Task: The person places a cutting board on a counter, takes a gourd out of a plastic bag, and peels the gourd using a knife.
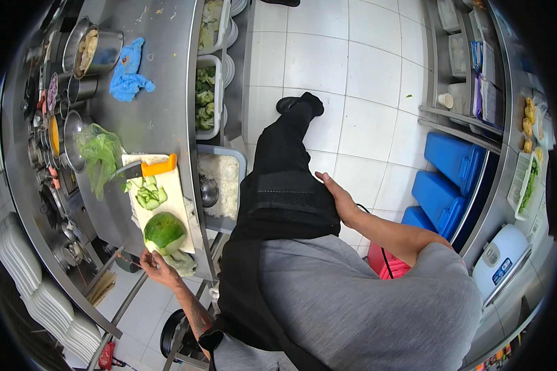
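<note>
My left hand (158, 270) is at the near end of a white cutting board (179, 204), fingers loosely apart. Its fingertips are beside a round green fruit (164, 231) with a pale patch; whether they touch it I cannot tell. Beyond the fruit lies a heap of cut green-and-pale vegetable pieces (148, 194). A knife (159, 166) with an orange handle rests across the board's far end. Beside the fruit is a crumpled pale cloth or bag (182, 264). Away from the counter, my right hand (337, 196) hangs against my black apron, fingers stretched out and holding nothing.
A green plastic bag (100, 148) and a blue cloth (130, 71) lie on the steel counter (161, 117). Below its edge stand tubs of broccoli (205, 99) and white rice (223, 176). Blue bins (455, 162) stand on the right. White tiles (377, 80) cover the floor.
</note>
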